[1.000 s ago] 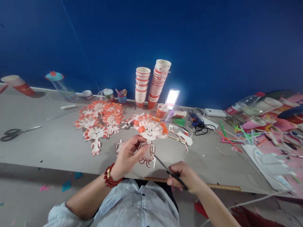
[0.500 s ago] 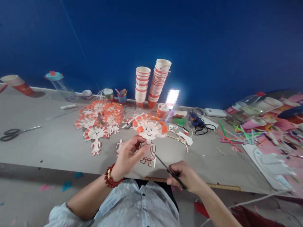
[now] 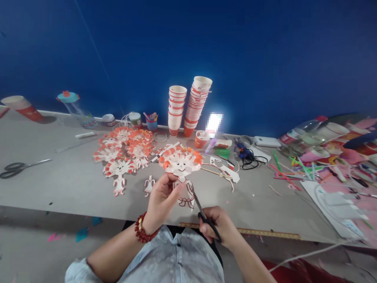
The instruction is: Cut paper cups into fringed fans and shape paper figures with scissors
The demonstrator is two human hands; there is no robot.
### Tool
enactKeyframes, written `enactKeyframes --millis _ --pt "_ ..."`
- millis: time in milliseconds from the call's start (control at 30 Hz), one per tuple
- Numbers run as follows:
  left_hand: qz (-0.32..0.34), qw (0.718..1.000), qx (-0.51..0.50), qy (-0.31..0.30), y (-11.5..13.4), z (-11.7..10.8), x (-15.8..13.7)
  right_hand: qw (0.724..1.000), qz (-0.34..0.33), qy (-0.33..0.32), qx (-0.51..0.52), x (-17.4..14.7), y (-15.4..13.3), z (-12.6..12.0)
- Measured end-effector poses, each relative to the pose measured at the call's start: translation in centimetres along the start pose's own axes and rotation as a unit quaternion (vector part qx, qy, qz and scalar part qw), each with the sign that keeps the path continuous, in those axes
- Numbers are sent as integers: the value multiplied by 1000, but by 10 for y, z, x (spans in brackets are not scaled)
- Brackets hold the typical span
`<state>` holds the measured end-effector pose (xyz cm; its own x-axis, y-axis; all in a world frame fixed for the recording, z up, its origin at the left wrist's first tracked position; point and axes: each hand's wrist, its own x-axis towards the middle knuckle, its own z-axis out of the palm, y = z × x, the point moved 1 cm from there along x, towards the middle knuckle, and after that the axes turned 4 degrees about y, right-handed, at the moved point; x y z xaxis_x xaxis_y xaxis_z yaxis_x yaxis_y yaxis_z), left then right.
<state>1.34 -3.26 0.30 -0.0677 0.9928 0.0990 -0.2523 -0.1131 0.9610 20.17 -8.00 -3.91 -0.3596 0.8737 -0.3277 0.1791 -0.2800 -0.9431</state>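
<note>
My left hand pinches a paper doll by its body, with its smiling face and curled orange-and-white paper hair facing me. Red-brown outlines mark the doll's dress, arms and feet. In my right hand is a pair of black-handled scissors; the blades reach the doll's right-hand edge, beside its drawn arm. A thin strip of white paper hangs below that edge. On the table just left of my left hand lies a small paper body cutout. Farther left, several finished-looking paper dolls overlap in a pile.
Two tall stacks of paper cups stand by the blue wall. Another pair of scissors lies far left, near a clear bottle with a blue lid. Paper scraps, a glue gun and coloured pipe cleaners lie to the right.
My right hand has moved left and the scissors have turned steeper, with their blades now higher along the doll's edge. The doll has shifted slightly left.
</note>
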Motion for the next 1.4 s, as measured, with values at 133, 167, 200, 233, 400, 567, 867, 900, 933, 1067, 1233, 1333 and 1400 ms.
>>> enactKeyframes --millis 133,167,200,233,400,567,867,900,933,1067,1233,1333,1400 --pt "-12 1000 -13 3 -1 4 -3 1000 -25 -5 16 3 -3 4" --pt "-15 1000 -14 3 -1 5 -4 999 -29 -6 18 3 -4 5" --pt "-15 1000 -16 2 -1 6 -4 999 -33 -3 17 4 -5 5" --pt "-14 1000 -19 1 -1 6 -4 999 -34 0 17 4 -7 6" --pt "-11 999 -43 1 -2 8 -7 999 -33 13 23 5 -13 8" --pt "-12 999 -39 15 -4 10 -8 999 -47 10 25 7 -21 10" --pt "8 998 -60 21 -5 11 -12 998 -42 -12 50 10 -24 10" --pt "7 998 -67 18 -5 11 -11 997 -45 -25 57 10 -24 9" --pt "5 997 -72 14 -6 11 -11 996 -50 -37 63 10 -25 9" --pt "6 998 -66 12 -8 10 -11 995 -59 -47 63 10 -26 8" --pt "21 999 -44 4 -8 8 -11 997 -45 -25 54 10 -22 8" --pt "26 999 -37 7 -8 7 -9 997 -46 -24 52 9 -21 8" --pt "32 999 -32 12 -9 6 -8 997 -50 -22 49 8 -21 8"
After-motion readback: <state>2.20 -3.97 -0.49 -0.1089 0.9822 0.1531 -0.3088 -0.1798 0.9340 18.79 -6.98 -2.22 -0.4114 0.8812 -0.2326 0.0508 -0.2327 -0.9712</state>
